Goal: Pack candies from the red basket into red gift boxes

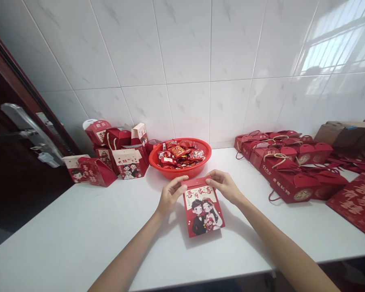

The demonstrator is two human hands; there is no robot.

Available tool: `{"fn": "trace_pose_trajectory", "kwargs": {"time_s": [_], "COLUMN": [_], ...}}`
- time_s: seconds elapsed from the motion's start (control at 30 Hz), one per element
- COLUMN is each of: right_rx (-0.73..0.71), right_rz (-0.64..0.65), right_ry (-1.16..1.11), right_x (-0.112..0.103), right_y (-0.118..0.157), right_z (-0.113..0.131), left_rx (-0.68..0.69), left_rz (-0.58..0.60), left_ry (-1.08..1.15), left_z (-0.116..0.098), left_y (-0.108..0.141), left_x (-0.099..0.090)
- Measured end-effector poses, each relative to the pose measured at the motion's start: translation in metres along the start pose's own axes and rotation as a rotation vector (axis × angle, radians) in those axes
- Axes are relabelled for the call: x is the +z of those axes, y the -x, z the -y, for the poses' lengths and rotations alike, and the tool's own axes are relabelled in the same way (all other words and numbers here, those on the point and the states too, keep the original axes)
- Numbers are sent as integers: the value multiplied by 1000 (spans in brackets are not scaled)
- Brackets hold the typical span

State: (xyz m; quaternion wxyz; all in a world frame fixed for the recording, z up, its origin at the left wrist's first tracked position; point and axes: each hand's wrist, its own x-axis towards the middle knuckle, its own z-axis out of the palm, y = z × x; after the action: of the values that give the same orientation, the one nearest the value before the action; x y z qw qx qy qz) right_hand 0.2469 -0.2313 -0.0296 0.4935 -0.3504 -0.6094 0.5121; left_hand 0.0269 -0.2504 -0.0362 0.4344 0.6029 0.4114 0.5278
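A red wedding candy box (204,211), printed with a cartoon bride and groom, is held by its folded top edge, tilted above the white table. My left hand (170,195) pinches the upper left corner between thumb and fingers. At the upper right corner, my right hand (225,185) grips the same edge. Just behind the box stands a red plastic basket (179,173) filled with small wrapped candies (179,152). Whatever is inside the box is hidden.
Several assembled gift boxes (129,164) cluster at the left, near a dark door (12,93). Rows of red boxes with cord handles (287,178) line the right side. A brown carton (346,138) and a large red bag (357,202) lie farther right. A tiled wall (188,109) rises behind.
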Motion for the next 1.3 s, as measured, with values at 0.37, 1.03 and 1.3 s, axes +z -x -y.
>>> {"fn": "trace_pose_trajectory", "kwargs": {"time_s": [0.37,1.03,1.3], "right_rx": [-21,-374,-308], "right_rz": [17,-318,-1320], "right_ry": [36,393,591], "right_x": [0,-32,-104], "right_y": [-5,31,162], "right_z": [1,48,56], "left_rx": [-22,5,35], "left_rz": [-27,-120,-81], "left_ry": [33,-1,-125], "left_z": [3,15,6], "left_y": [-4,-8,-4], "left_x": [8,-12,-8]}}
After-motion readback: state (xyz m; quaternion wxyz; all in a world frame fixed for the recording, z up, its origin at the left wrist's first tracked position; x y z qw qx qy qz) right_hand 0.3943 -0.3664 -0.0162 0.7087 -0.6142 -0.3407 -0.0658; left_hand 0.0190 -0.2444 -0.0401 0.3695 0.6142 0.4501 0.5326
